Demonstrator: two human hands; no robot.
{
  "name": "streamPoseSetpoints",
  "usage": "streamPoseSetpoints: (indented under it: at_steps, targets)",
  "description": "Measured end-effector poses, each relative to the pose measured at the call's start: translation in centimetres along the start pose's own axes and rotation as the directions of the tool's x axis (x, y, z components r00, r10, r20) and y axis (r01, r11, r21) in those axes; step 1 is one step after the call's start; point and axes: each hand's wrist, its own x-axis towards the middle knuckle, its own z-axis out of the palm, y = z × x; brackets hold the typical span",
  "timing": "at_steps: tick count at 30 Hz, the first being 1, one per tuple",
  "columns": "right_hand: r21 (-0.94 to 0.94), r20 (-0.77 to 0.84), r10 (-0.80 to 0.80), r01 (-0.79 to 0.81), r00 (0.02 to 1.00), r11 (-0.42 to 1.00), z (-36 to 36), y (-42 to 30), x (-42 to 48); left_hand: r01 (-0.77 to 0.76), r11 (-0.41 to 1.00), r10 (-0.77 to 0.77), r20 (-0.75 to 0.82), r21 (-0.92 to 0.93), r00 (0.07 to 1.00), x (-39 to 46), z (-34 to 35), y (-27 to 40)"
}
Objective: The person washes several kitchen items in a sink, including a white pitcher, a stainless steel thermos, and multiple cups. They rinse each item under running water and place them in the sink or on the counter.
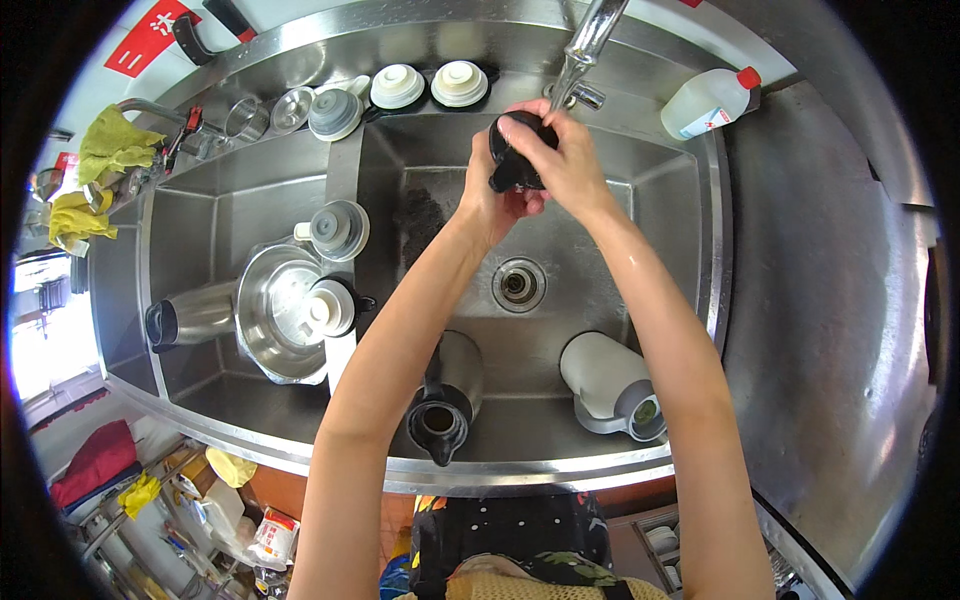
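Note:
Both hands are around a black plastic jug lid (517,161) with a short spout, raised over the far side of the right sink basin (592,277). My left hand (484,176) grips it from the left and below, partly hidden behind it. My right hand (566,154) clasps its right side, thumb across the top. Water from the chrome tap (589,45) appears to run down onto the lid and fingers. Below, in the basin, a dark vacuum jug (459,367) stands without a lid near the front wall. A whitish vacuum jug (607,379) with an uncovered mouth leans to its right.
A steel pot (255,330) and a steel jug (206,311) lie in the left basin. Lids, including a grey one (341,225), rest on the divider. Further white lids (397,86) line the back ledge. A red-capped bottle (701,101) stands back right.

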Motion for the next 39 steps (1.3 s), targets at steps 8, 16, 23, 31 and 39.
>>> streamPoseSetpoints:
  at_steps: [8, 16, 23, 31, 39]
  targets:
    - [0.234, -0.239, 0.287, -0.232, 0.928, 0.944, -0.6, 3.3, 1.8, -0.029, 0.994, 0.048, -0.182, 0.109, 0.982, 0.6, 2.1, -0.8]
    - [-0.096, 0.052, 0.112, -0.107, 0.992, 0.99, -1.3, 0.7, -0.1, -0.084, 0.993, 0.095, -0.143, 0.08, 0.985, -0.5, 2.4, 0.5]
    - [0.386, 0.282, 0.424, -0.507, 0.86, 0.771, -1.0, -0.7, 0.2, -0.122, 0.613, 0.336, -0.118, 0.78, 0.935, 0.0, -4.6, 2.3]
    - [0.448, 0.279, 0.492, -0.565, 0.825, 0.693, -0.4, 0.6, -0.1, 0.257, -0.219, 0.933, 0.124, 0.941, 0.338, -2.5, -11.8, 12.5]
    - [0.528, 0.341, 0.491, -0.596, 0.801, 0.605, 0.1, 0.3, -0.7, 0.206, -0.277, 0.776, 0.092, 0.938, 0.624, -0.9, -16.5, 13.3]
